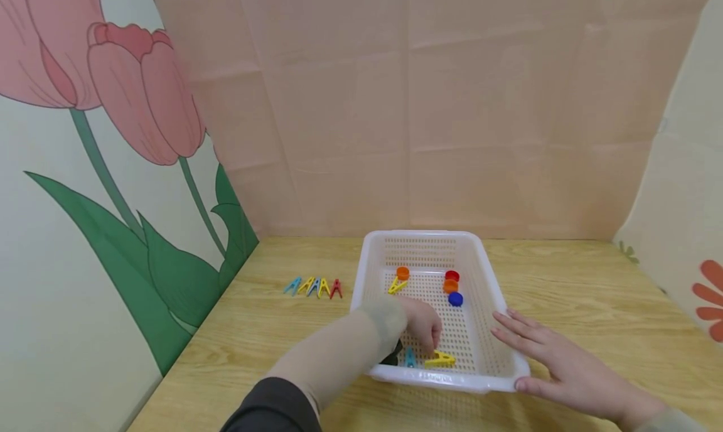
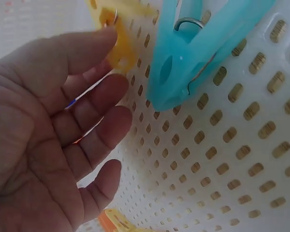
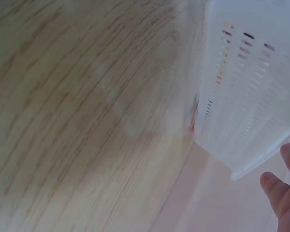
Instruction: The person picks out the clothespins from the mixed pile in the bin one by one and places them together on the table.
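My left hand (image 1: 420, 322) reaches down into a white plastic basket (image 1: 366, 262). Its thumb and index finger pinch a yellow clothespin (image 1: 443, 359) near the basket's front wall; the left wrist view shows the thumb tip over that clothespin (image 2: 121, 46). Beside it lies a light blue clothespin (image 1: 410, 358), large in the left wrist view. With fingers spread and fairly straight, my right hand (image 1: 556, 363) rests at the basket's right rim. Farther back in the basket lie another yellow clothespin (image 1: 397, 286) and an orange cap (image 1: 403, 273).
Along the basket's right side sit a red cap (image 1: 452, 275), another orange cap (image 1: 450, 286) and a blue cap (image 1: 455, 299). Left of the basket, several clothespins (image 1: 318, 287) form a row on the wooden table (image 1: 237, 331). A paper-covered wall (image 1: 407, 137) stands behind.
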The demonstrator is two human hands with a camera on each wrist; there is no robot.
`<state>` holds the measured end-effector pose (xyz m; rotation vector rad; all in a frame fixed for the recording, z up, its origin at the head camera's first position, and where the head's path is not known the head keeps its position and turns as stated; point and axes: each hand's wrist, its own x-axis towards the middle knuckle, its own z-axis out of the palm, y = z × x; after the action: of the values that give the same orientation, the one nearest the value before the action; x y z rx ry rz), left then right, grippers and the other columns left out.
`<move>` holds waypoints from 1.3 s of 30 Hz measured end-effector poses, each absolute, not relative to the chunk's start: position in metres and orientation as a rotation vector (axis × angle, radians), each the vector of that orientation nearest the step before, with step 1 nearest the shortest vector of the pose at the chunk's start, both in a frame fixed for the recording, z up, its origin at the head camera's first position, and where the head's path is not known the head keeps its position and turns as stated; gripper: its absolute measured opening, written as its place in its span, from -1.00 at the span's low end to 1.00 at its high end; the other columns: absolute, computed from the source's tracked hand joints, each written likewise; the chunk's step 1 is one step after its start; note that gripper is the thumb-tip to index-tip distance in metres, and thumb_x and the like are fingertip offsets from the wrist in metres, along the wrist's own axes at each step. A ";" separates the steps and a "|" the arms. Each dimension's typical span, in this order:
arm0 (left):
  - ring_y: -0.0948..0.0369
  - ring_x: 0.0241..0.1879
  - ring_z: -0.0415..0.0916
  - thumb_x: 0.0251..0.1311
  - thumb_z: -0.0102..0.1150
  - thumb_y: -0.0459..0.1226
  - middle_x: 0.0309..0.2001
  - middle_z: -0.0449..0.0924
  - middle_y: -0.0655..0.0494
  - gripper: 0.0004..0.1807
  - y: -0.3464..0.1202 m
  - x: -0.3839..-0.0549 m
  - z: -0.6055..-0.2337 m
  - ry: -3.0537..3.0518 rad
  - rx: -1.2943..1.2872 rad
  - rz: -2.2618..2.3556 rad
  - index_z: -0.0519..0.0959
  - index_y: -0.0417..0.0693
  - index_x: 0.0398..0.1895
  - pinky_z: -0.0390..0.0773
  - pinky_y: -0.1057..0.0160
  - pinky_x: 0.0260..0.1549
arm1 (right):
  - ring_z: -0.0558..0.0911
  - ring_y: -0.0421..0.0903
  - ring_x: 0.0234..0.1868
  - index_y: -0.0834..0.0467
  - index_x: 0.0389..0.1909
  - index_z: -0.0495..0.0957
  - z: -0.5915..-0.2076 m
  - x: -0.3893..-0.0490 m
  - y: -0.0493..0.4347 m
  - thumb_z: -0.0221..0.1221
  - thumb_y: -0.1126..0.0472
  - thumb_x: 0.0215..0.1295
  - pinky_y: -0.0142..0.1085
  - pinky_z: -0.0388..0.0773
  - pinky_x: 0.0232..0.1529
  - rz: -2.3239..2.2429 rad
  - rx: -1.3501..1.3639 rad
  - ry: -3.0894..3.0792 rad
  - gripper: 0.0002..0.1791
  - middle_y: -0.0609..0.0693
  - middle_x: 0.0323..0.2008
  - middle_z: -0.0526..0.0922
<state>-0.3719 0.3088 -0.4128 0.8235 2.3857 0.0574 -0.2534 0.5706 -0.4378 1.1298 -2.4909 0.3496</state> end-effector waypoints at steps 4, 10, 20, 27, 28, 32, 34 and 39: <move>0.33 -0.31 0.41 0.17 0.31 -0.09 -0.38 0.55 0.34 -0.91 0.308 -0.372 -0.413 2.445 0.825 0.079 0.62 0.21 -0.44 0.37 0.32 -0.21 | 0.02 -0.16 0.47 0.06 0.38 0.32 -0.438 -0.254 0.570 0.43 -0.07 -0.03 -0.60 -0.26 0.31 0.356 1.138 -2.475 -0.09 0.07 0.40 0.26; 0.31 -0.37 0.41 0.19 0.29 -0.12 -0.43 0.53 0.31 -0.90 0.310 -0.373 -0.417 2.558 0.780 0.134 0.62 0.17 -0.45 0.38 0.33 -0.31 | 0.06 -0.12 0.47 0.08 0.37 0.33 -0.438 -0.253 0.570 0.43 -0.08 -0.04 -0.58 -0.25 0.32 0.355 1.140 -2.448 -0.09 0.08 0.40 0.27; 0.30 -0.37 0.41 0.12 0.30 0.09 -0.41 0.52 0.30 -0.75 0.309 -0.375 -0.419 2.593 0.725 0.185 0.56 0.19 -0.41 0.37 0.30 -0.32 | 0.04 -0.14 0.47 0.05 0.38 0.32 -0.441 -0.253 0.571 0.42 -0.09 -0.03 -0.59 -0.25 0.32 0.338 1.130 -2.469 -0.10 0.06 0.41 0.25; 0.30 -0.28 0.40 -0.03 0.43 0.07 -0.33 0.50 0.35 -0.67 0.309 -0.378 -0.421 2.529 0.767 0.092 0.52 0.25 -0.29 0.37 0.29 -0.22 | 0.08 -0.10 0.46 0.08 0.36 0.34 -0.441 -0.254 0.570 0.43 -0.08 -0.05 -0.57 -0.24 0.33 0.368 1.147 -2.423 -0.09 0.09 0.39 0.28; 0.30 -0.29 0.40 -0.03 0.43 0.06 -0.33 0.50 0.35 -0.67 0.309 -0.379 -0.421 2.531 0.774 0.079 0.52 0.25 -0.28 0.37 0.30 -0.22 | 0.09 -0.09 0.46 0.08 0.36 0.34 -0.441 -0.254 0.570 0.44 -0.08 -0.06 -0.57 -0.23 0.33 0.375 1.149 -2.410 -0.09 0.10 0.38 0.29; 0.30 -0.30 0.41 0.01 0.42 0.03 -0.34 0.50 0.35 -0.70 0.309 -0.379 -0.421 2.548 0.788 0.046 0.52 0.22 -0.29 0.39 0.31 -0.24 | 0.08 -0.11 0.46 0.09 0.36 0.34 -0.441 -0.254 0.570 0.44 -0.08 -0.05 -0.57 -0.22 0.33 0.373 1.147 -2.419 -0.09 0.10 0.38 0.29; 0.30 -0.30 0.41 0.03 0.41 0.02 -0.35 0.50 0.34 -0.72 0.308 -0.378 -0.421 2.556 0.786 0.045 0.53 0.21 -0.29 0.39 0.32 -0.24 | 0.06 -0.12 0.47 0.09 0.36 0.34 -0.441 -0.254 0.570 0.43 -0.08 -0.05 -0.58 -0.23 0.33 0.365 1.141 -2.436 -0.09 0.09 0.39 0.28; 0.30 -0.29 0.41 0.06 0.39 -0.02 -0.35 0.50 0.33 -0.76 0.308 -0.377 -0.420 2.568 0.764 0.098 0.54 0.20 -0.30 0.39 0.31 -0.23 | 0.03 -0.15 0.47 0.08 0.37 0.33 -0.440 -0.253 0.570 0.43 -0.08 -0.04 -0.59 -0.24 0.32 0.359 1.137 -2.463 -0.09 0.09 0.40 0.27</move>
<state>-0.3768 0.3077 -0.4199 0.7645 2.5679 0.0981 -0.2532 0.5702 -0.4404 1.1368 -2.4634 0.3594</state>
